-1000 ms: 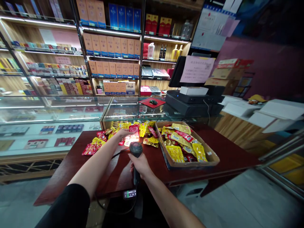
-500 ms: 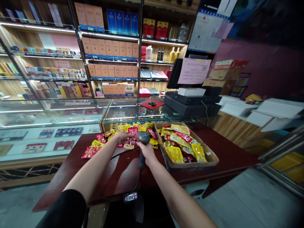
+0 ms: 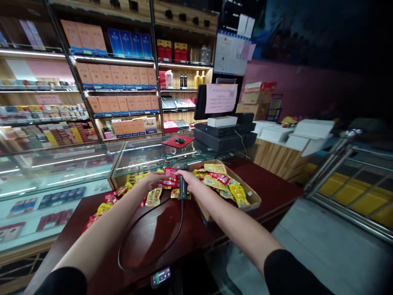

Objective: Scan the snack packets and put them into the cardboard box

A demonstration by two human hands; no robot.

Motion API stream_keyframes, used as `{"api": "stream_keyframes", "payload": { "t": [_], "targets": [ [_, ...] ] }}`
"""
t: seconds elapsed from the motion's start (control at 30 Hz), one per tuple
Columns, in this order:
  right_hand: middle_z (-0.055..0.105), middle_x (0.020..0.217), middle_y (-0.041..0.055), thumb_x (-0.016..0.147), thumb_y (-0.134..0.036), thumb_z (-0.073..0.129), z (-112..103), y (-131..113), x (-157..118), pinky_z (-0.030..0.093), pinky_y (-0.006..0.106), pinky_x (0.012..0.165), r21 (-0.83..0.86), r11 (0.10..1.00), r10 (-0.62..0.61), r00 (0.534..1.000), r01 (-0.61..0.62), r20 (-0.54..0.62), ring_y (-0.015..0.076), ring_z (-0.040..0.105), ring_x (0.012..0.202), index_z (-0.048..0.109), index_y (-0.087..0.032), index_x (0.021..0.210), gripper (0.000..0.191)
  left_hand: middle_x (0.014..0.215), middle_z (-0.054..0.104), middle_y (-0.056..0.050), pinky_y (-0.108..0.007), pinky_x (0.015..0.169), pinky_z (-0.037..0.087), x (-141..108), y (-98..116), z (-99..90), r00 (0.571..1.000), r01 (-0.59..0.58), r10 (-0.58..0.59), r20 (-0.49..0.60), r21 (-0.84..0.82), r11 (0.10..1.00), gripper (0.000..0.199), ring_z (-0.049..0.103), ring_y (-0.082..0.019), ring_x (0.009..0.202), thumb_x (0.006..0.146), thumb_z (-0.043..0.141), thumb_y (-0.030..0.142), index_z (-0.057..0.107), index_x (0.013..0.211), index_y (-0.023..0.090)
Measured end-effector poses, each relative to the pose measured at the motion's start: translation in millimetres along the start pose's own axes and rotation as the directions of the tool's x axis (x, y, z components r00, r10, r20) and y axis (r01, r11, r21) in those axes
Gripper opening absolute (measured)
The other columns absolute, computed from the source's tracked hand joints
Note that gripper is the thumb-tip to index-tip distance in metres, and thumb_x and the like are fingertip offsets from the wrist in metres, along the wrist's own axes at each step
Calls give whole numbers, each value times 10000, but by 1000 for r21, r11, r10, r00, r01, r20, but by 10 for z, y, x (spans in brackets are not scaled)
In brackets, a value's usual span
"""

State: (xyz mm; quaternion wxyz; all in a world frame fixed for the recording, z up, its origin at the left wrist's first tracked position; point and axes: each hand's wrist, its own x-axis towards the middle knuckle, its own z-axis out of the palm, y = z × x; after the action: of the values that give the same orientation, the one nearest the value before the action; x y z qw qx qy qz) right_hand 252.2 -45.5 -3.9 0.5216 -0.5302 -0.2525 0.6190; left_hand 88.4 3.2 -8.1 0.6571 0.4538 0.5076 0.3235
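Note:
My right hand (image 3: 188,180) is wrapped round the handle of a black corded scanner (image 3: 182,189), held upright above the dark red table (image 3: 144,233). Just left of it, my left hand (image 3: 154,179) has its fingers on a red snack packet (image 3: 169,177) in front of the scanner. Beneath and around my hands lie red and yellow packets, among them a yellow one (image 3: 154,197) near my left fingers. A cardboard tray (image 3: 255,200) full of similar packets stands right of my right hand, partly behind my forearm.
A glass display counter (image 3: 123,157) runs behind the table, with a red mat (image 3: 178,141) and a black register (image 3: 221,135) on it. Shelves of boxes and bottles rise behind. The scanner's cable loops over the table; a phone (image 3: 161,277) is at the near edge.
The view has turned right. The scanner has tipped, its head now facing away over the red packet. The cable now lies in a wide loop, and the yellow packet near my left fingers shows more fully.

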Motion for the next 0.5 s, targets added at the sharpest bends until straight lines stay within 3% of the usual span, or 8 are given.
{"api": "stream_keyframes", "payload": {
  "t": [0.17,0.33,0.5],
  "targets": [
    [528,450,-13,705,-153,624,-590,-477,53,438,223,416,36,998,-48,993,52,-106,113,495,403,543,-146,635,107,704,668,-38,-360,629,588,281,303,748,996,-61,61,58,5,998,400,656,-164,584,600,850,163,571,883,119],
    [507,433,-33,709,-135,614,-1225,-807,42,439,210,440,56,988,-129,964,146,-234,99,478,400,535,-157,639,108,748,678,-58,-369,650,588,566,454,1496,986,-76,72,149,22,997,414,667,-173,625,639,825,163,567,959,112],
    [522,445,-20,696,-135,607,-1676,-917,72,450,231,457,10,974,-208,910,227,-358,107,488,403,544,-147,644,82,791,685,-66,-375,657,589,737,460,1936,974,-77,67,218,38,996,420,671,-185,661,652,819,179,563,979,118]
  ]
}}
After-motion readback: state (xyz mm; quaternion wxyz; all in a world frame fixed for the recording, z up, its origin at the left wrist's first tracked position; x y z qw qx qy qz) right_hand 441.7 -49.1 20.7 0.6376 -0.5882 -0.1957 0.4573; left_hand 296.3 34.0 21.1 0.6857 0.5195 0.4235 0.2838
